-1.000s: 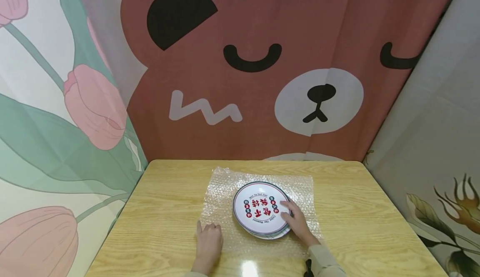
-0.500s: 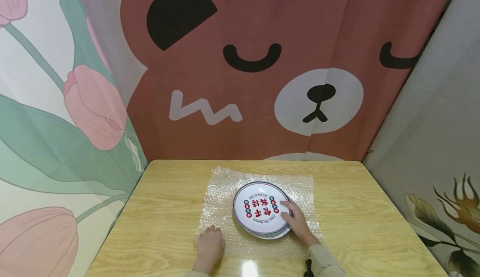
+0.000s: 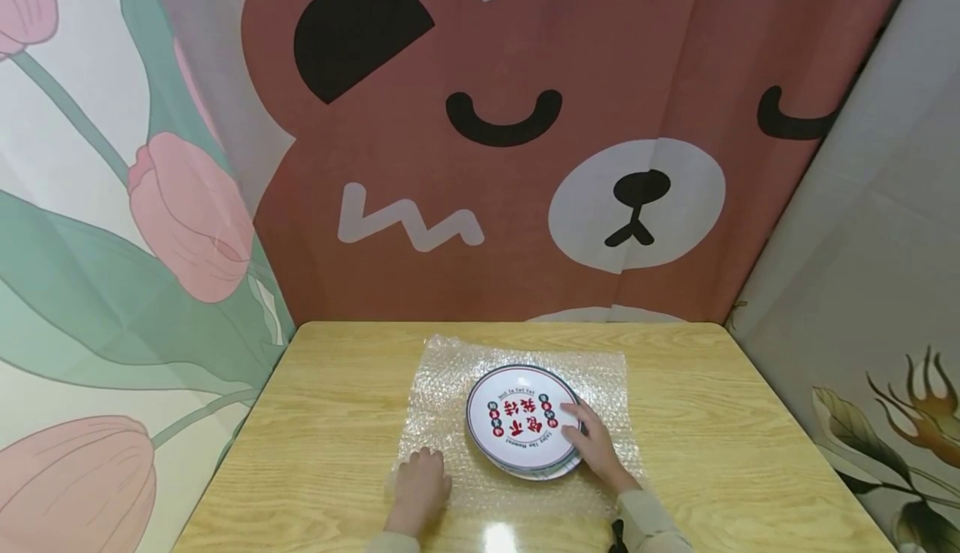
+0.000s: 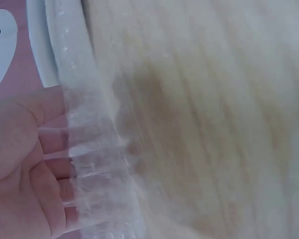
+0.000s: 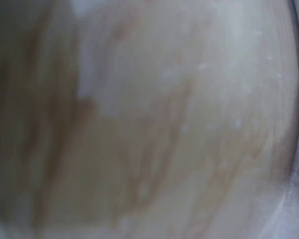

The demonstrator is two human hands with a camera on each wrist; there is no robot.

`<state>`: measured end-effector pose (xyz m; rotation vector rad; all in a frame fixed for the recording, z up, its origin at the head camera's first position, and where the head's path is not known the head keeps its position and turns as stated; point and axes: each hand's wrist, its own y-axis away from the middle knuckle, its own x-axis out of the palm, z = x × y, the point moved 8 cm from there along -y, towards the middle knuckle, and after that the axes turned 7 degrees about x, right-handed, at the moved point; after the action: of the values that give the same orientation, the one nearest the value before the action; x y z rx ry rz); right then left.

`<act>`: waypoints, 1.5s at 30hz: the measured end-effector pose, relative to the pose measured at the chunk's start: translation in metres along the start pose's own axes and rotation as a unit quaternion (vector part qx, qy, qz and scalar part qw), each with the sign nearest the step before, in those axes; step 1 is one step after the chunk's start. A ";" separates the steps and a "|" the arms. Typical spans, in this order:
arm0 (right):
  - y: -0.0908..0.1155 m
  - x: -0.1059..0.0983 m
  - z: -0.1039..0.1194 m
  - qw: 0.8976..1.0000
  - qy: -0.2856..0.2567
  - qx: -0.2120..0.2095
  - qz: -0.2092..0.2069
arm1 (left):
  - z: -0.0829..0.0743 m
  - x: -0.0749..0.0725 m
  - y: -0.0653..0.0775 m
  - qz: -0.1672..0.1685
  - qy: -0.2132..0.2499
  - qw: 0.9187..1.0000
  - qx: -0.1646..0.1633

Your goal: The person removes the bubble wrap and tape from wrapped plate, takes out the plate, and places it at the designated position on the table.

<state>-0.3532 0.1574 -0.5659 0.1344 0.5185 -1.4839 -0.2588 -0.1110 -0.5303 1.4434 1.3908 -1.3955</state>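
Observation:
A round white plate [image 3: 517, 445] with red and dark printing and a dark-blue rim lies on a sheet of bubble wrap [image 3: 600, 361]. Beneath it shows the edge of another plate [image 3: 543, 475]. My right hand [image 3: 597, 446] rests at the right rim, thumb and a finger extended onto the white surface. My left hand [image 3: 422, 486] is at the wrap's front-left corner with its fingers curled there. In the left wrist view, the wrap's edge [image 4: 97, 164] crosses over the fingers and hides their tips; the palm [image 4: 20, 174] faces the camera.
Everything lies on a wood-grain table [image 3: 330, 420]. A bear-print curtain [image 3: 420, 286] hangs behind the far edge, with flower-print cloth [image 3: 187, 203] on the left and a grey cloth [image 3: 862, 245] on the right. The right wrist view shows blurred wood grain.
My left hand's extended index finger has folded in, and the hand has shifted slightly right at the wrap's corner. The right hand and the plates stay where they were.

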 end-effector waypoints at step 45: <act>-0.001 -0.002 0.000 0.999 0.033 0.039 -0.014 | -0.018 0.024 -0.038 -0.030 0.225 0.973 -0.047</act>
<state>-0.3545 0.1588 -0.5646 0.2389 0.5177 -1.5312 -0.2953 -0.0810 -0.5430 1.7369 1.7651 -1.0569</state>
